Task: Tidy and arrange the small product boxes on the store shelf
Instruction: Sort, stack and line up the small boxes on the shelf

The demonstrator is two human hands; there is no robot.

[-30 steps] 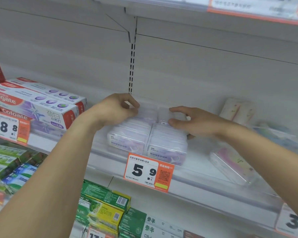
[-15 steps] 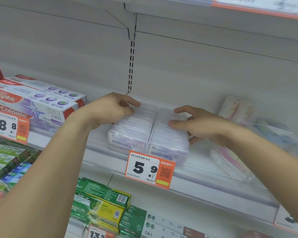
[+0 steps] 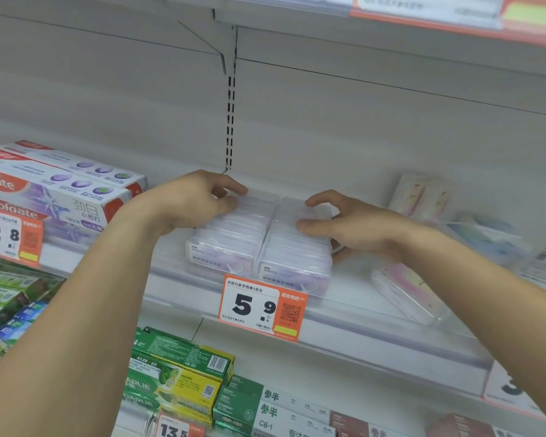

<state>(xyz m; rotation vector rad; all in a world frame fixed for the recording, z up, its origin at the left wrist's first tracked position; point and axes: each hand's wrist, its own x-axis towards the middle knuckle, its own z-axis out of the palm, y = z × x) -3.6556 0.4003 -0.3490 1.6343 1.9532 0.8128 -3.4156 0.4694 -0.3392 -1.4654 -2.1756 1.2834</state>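
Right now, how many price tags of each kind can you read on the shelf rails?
Orange 5.9 tag: 1
Orange 8.8 tag: 1
Orange 13.5 tag: 1
Partly cut-off tag at right, unreadable: 1
Total: 4

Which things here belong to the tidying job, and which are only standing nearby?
Job:
- left row of clear boxes, gripped by left hand
- right row of clear boxes, gripped by right hand

Nearby:
- Colgate cartons
- 5.9 price tag
- pink pack
- green cartons
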